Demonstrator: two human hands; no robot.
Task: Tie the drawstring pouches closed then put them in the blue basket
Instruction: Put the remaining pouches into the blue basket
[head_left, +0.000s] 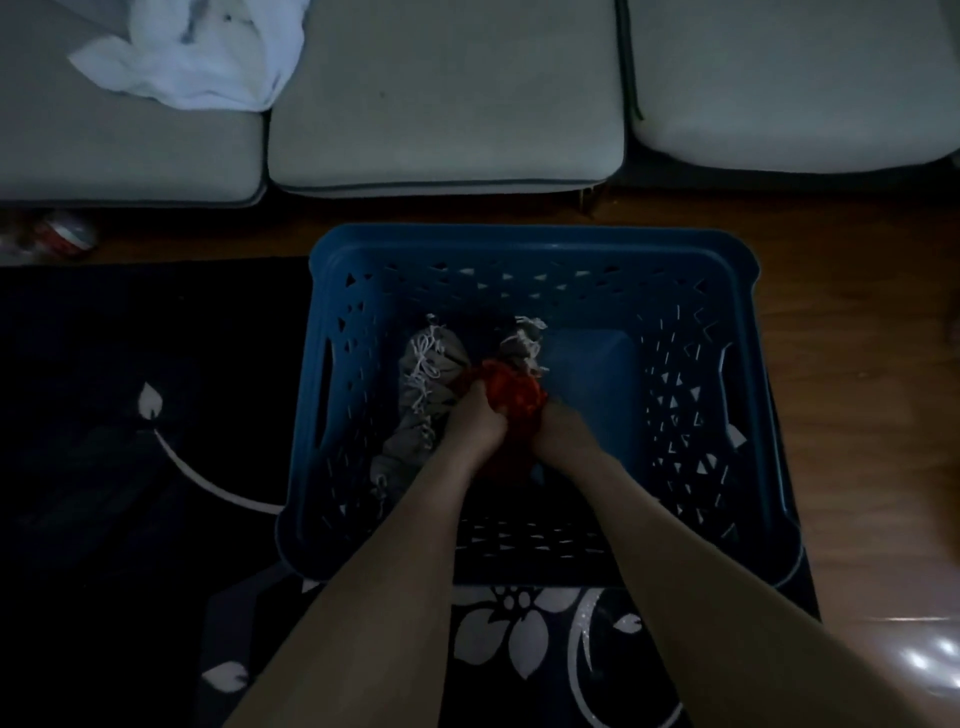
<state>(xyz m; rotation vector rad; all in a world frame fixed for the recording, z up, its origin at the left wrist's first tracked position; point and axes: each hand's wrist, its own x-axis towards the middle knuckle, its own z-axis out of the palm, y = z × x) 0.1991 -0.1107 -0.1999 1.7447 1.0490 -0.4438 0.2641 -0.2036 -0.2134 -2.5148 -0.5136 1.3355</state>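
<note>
Low inside the blue basket (530, 241), a red pouch (511, 389) is gripped by both hands: the left hand (480, 418) curls round its eight o'clock side, the right hand (558, 428) its four o'clock side. Grey pouches (431, 374) touch it at ten and twelve o'clock. The basket straddles a dark flowered rug (130, 415) and wooden floor (857, 364). Pale sofa cushions (447, 104) span twelve o'clock, with a white cloth (192, 57) at eleven.

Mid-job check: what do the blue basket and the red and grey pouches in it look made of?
Blue basket: rigid moulded plastic, slight sheen; triangular cut-outs and handle slots. Red pouch: soft cloth, probably; it bunches and creases, weave unreadable in dim light. Grey pouches: matte woven-looking fabric, wrinkled, with white cords.
</note>
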